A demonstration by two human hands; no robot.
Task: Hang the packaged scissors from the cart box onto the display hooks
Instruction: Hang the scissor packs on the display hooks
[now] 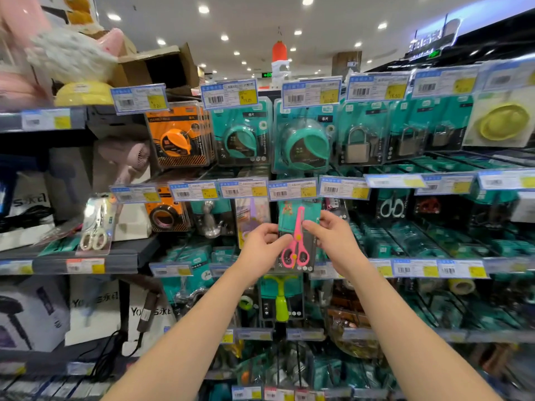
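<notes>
Far out to the left of both hands, a pack of white-handled scissors [95, 225] leans on a grey shelf [121, 257]. Up and to the left of the left hand hangs an orange tape measure pack [177, 140]. The left hand [262, 245] is raised to the display, its fingers curled round the left edge of the pink scissors pack [297, 241]. That pack stands upright between the two hands, handles down, its teal card top tucked just beneath a price label [292, 190]. Whether its top sits on a hook cannot be told, since the label hides that spot. Directly below the hands hangs a lime-green tool [281, 302] in its pack. The right hand [333, 237] pinches the pack's right edge between thumb and fingertips. Above and to the right of the right hand hang packaged padlocks [359, 146], and further right, level with the price labels, another pack of pale-handled scissors [392, 207].
</notes>
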